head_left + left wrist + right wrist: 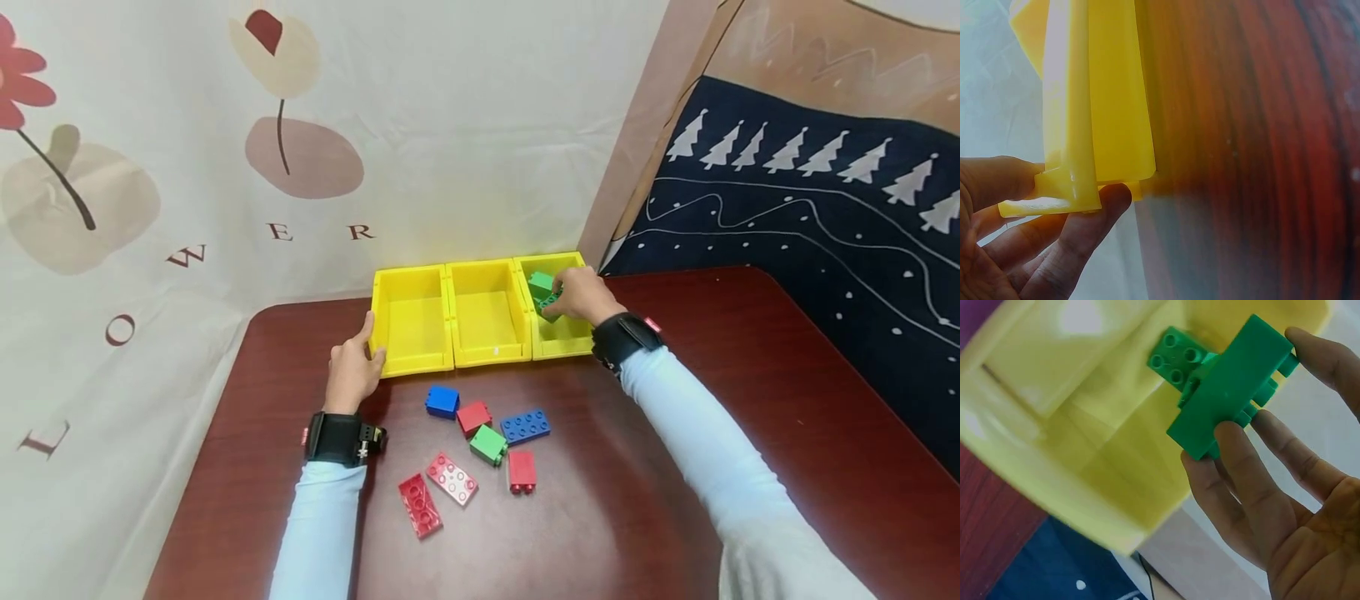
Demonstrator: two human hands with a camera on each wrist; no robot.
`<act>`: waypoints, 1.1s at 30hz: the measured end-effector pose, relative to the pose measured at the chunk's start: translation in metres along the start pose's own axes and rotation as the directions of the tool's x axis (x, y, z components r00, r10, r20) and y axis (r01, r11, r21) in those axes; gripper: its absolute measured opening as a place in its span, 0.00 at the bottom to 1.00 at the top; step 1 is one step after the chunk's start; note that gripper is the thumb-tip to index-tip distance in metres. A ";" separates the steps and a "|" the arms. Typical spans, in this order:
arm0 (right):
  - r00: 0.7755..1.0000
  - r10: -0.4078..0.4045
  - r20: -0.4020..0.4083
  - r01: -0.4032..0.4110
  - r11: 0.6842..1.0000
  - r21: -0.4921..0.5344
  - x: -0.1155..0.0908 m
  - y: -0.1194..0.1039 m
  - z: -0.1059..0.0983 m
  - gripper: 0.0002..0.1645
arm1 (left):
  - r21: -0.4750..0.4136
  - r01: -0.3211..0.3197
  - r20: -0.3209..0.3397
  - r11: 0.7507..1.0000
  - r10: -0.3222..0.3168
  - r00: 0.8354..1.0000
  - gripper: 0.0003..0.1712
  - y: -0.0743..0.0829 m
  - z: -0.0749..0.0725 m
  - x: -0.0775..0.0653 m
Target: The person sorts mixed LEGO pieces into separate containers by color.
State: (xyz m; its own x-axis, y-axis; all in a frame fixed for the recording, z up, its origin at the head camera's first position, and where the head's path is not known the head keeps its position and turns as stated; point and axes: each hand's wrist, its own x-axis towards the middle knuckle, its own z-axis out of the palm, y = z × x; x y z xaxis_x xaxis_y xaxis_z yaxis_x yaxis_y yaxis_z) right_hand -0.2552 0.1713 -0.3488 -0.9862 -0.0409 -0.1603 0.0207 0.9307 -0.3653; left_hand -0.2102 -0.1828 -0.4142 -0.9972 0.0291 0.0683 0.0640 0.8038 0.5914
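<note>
Probably the likeliest slip lies at the right-hand bin point(564, 343), where the right hand point(589, 294) pinches a green building brick point(1230, 386) between fingertips, tilted, its studs facing the fingers. The hands are well apart; the left hand point(351, 377) grips the near outer corner of the left-hand bin point(414, 318), thumb and fingers on either side of the rim. Another green brick point(1161, 357) sits in the right-hand bin, right behind the held one in the right wrist view; whether they touch, I cannot tell. Should the pinch loosen unevenly, the held brick could roll off the fingertips, knock that one, and come to rest askew on its studs. Knuckles catching the bin's wall might jolt it loose too. A hard squeeze or pull by the left hand could skew its bin away from the middle bin point(487, 315). Down on the table point(600, 508), the loose green brick point(489, 445) lies tight beside a red brick point(474, 418) and near the flat blue brick point(525, 427), so a careless reach there would likely scatter neighbours or gather two at once.
</note>
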 end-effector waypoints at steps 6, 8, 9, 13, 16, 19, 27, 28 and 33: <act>0.996 0.017 0.088 -0.009 0.996 -0.094 0.021 -0.003 0.009 0.19 | -0.001 -0.010 0.001 1.000 0.010 1.000 0.39 -0.002 0.001 -0.002; 0.994 0.036 0.099 -0.024 0.993 -0.117 0.025 -0.003 0.014 0.19 | -0.002 -0.010 0.008 1.000 0.010 1.000 0.39 -0.002 0.001 -0.003; 0.994 0.044 0.099 -0.031 0.991 -0.127 0.027 -0.002 0.016 0.20 | -0.004 -0.010 0.009 1.000 0.010 1.000 0.39 -0.002 0.001 -0.003; 0.994 0.078 0.082 -0.066 0.988 -0.140 0.036 0.002 0.024 0.25 | -0.004 -0.007 0.012 1.000 0.007 1.000 0.40 -0.002 0.001 -0.002; 0.993 0.092 0.077 -0.079 0.985 -0.156 0.041 0.004 0.028 0.28 | -0.003 0.000 0.013 1.000 0.000 1.000 0.40 -0.001 0.000 -0.001; 0.992 0.099 0.077 -0.084 0.981 -0.176 0.042 0.005 0.029 0.30 | 0.000 0.011 0.017 1.000 -0.011 1.000 0.40 -0.001 0.000 0.001; 0.995 0.080 0.061 -0.066 0.977 -0.201 0.031 -0.002 0.028 0.27 | -0.009 0.005 0.007 1.000 -0.005 1.000 0.40 0.000 0.000 0.000; 0.995 0.077 0.060 -0.064 0.977 -0.201 0.030 -0.002 0.028 0.28 | -0.008 0.004 -0.003 1.000 -0.004 1.000 0.40 0.000 0.000 0.000; 0.997 0.063 0.044 -0.053 0.980 -0.190 0.027 -0.001 0.032 0.27 | -0.021 0.005 -0.017 1.000 -0.006 1.000 0.39 -0.001 0.001 0.000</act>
State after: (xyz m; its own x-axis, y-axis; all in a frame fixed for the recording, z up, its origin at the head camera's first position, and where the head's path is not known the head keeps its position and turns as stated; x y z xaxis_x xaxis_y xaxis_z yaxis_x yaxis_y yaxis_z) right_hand -0.2768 0.1577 -0.3818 -0.9748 0.0013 -0.2232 0.0414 0.9836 -0.1753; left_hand -0.2105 -0.1830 -0.4161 -0.9968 0.0144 0.0788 0.0595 0.7916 0.6082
